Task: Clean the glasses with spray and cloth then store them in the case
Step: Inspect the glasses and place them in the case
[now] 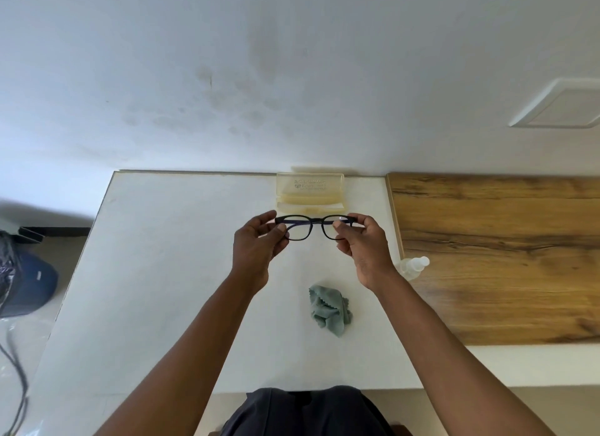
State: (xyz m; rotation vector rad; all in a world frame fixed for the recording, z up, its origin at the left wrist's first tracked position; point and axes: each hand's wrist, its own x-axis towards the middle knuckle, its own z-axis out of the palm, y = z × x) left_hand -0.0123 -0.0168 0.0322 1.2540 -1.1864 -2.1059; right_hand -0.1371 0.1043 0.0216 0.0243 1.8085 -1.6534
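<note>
Being pinched at both frame ends by the left hand (256, 240) and right hand (363, 244), the glasses (313, 226) are probably best being lowered level into the open case (310, 190) just beyond.

White painted wall (292, 62) fills the upper half of the view; it carries faint grey smudges and a short dark mark near its middle. A white square plate (561, 104) is fixed to the wall at the right. Below stands a white table (162, 257) pushed against the wall. A wood-grain board (496, 257) adjoins it on the right, brown with darker streaks. To the left, pale glossy floor (22, 354) with a dark blue cap (29, 283), a black bag (6, 257) and a dark cable (16, 370). Light is soft and even, shadows weak.
</note>
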